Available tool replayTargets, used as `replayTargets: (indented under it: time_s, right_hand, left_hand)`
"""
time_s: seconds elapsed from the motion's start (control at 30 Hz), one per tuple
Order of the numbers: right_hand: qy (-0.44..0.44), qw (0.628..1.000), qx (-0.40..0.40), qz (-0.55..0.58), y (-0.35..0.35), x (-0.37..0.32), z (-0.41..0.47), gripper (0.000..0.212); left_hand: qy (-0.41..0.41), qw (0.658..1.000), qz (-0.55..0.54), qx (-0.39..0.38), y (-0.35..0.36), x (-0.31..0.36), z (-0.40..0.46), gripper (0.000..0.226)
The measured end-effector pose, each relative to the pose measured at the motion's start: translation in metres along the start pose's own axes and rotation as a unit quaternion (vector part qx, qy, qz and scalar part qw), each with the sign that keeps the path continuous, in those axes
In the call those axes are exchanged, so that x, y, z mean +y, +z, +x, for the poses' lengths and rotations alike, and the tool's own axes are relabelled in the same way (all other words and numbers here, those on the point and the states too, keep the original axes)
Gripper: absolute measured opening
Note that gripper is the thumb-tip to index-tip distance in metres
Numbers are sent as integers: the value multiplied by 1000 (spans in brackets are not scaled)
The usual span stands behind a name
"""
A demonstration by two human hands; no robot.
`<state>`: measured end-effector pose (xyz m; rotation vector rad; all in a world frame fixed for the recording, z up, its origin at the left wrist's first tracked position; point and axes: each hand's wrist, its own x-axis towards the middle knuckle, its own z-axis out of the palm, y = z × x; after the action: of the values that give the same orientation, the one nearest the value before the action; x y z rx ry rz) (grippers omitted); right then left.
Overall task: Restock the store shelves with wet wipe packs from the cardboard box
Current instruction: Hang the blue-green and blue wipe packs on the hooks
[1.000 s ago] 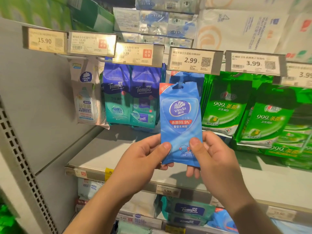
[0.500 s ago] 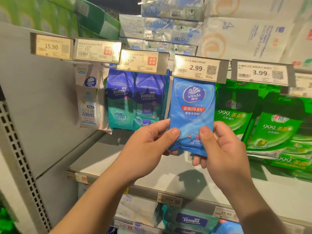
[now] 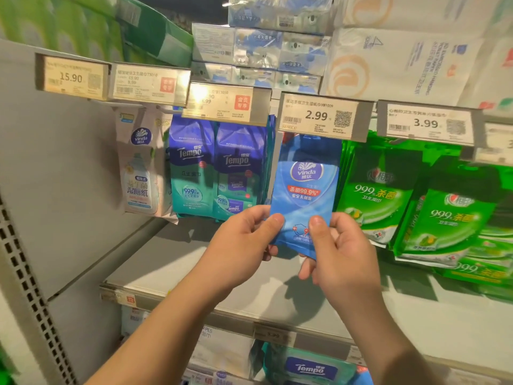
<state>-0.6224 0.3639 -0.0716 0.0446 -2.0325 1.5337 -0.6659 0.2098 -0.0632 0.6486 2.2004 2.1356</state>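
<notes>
Two hands are working together: my left hand [image 3: 244, 240] and right hand [image 3: 341, 254] are pinching the blue Vinda pack [image 3: 304, 190] by its lower corners, lifting it under the 2.99 price tag [image 3: 319, 116]. I'm judging the next move is threading its hang-hole onto the peg, but the tag is hiding both.

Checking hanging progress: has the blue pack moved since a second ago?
Yes. The blue pack has gone up: its top now sits behind the 2.99 price tag, earlier below it.
</notes>
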Motion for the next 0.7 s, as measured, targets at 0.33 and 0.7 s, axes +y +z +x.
replayTargets:
  time_s: [0.33, 0.7]
  right_hand:
    - [97, 993, -59, -39, -12, 34, -22, 24]
    - [125, 963, -236, -43, 6, 72, -75, 16]
  left_hand:
    - [-124, 990, -31, 64, 7, -47, -28, 22]
    - [-216, 955, 142, 146, -19, -98, -134, 45]
